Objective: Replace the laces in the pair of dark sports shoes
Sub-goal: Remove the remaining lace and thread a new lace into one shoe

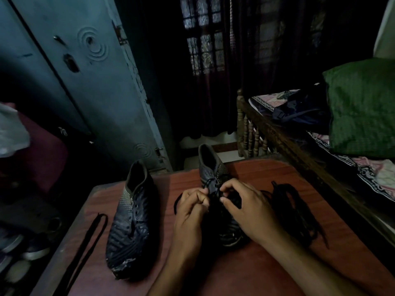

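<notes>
Two dark sports shoes stand on a reddish wooden table (267,272). The left shoe (133,221) has bare eyelets and no lace. The right shoe (213,174) sits under both hands, its toe hidden by them. My left hand (190,208) pinches a black lace (210,184) at the shoe's eyelets, fingers curled. My right hand (248,204) pinches the same lace from the other side, thumb and fingers bent over the tongue. A loop of this lace (176,205) trails left of my left hand.
A loose black lace (87,246) lies along the table's left edge. A bundle of black laces (299,212) lies at the right. A wooden bed (284,135) with a green pillow (363,103) stands right. A blue metal cupboard (89,82) rises behind left.
</notes>
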Available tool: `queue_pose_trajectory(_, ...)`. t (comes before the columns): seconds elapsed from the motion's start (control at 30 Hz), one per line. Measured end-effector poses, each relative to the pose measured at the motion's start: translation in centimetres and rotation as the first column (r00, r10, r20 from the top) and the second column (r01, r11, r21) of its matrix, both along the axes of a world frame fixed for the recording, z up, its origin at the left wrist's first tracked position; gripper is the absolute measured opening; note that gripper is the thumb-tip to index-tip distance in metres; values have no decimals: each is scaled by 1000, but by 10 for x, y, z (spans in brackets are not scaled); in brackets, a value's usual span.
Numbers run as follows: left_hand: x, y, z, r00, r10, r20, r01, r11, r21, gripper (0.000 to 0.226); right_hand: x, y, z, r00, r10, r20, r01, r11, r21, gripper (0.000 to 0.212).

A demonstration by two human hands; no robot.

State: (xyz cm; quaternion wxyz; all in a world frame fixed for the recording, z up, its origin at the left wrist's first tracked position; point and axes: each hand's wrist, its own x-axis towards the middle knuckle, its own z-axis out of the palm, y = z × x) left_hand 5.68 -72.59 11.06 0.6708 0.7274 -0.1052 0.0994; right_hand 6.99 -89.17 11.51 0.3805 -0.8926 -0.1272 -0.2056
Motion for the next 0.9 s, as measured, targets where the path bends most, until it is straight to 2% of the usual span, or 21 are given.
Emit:
queue_pose_trajectory(0.17,2,4,-1,999,-42,0,42,996,-79,14,-2,0,1,999,23,-22,-24,999,-28,35)
queue_pose_trajectory(0.37,0,2,3,997,-70,16,70,997,-26,11,-1,-1,1,999,51,16,-51,997,-55,6)
queue_pose_trajectory(0.43,1,0,1,999,-34,-14,33,998,-47,10,-1,-2,1,998,68,11,-68,997,-42,6)
queue_pose_trajectory(0.57,7,-4,-5,992,75,-105,-87,989,-115,35,-4,0,5,992,121,-23,-122,992,-32,6)
queue_pose_trajectory(0.7,4,-7,-3,985,148,-91,-155,985,-73,40,-7,4,10,965,247,-88,-235,964,123,8)
queue_pose_trajectory(0.77,3,-7,-2,980,170,-107,-177,983,-58,47,-9,4,12,952,283,-113,-267,953,142,6)
queue_pose_trajectory(0.83,5,-6,1,975,184,-121,-193,979,-68,48,-8,2,13,939,323,-114,-304,939,158,5)
queue_pose_trajectory(0.9,6,-4,1,973,201,-111,-205,978,-28,39,-8,0,12,928,356,-111,-335,927,169,6)
